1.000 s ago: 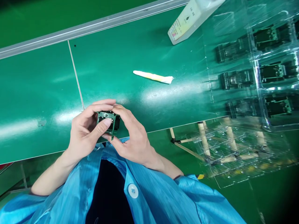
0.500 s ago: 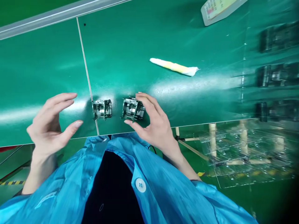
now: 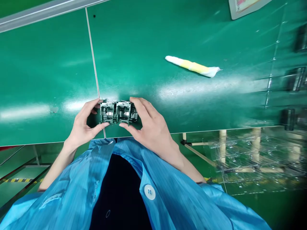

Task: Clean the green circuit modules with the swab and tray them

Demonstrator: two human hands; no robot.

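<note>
Two small dark green-and-metal parts sit side by side, touching, on the green table near its front edge. My left hand (image 3: 83,126) pinches the left part (image 3: 107,112) between thumb and fingers. My right hand (image 3: 150,126) grips the right part (image 3: 127,111) the same way, thumb below and fingers over its top. Both hands rest low on the table, just above my blue coat.
A white and yellow tube (image 3: 193,66) lies further back on the green table (image 3: 144,38). Clear plastic trays (image 3: 291,83) holding dark parts lie at the right, blurred. A white labelled box (image 3: 247,5) sits at the top right. A seam runs across the table at the left.
One second ago both hands held a single part together. Half a second ago two parts lay apart with my left hand away. Now both hands press the two parts together.
</note>
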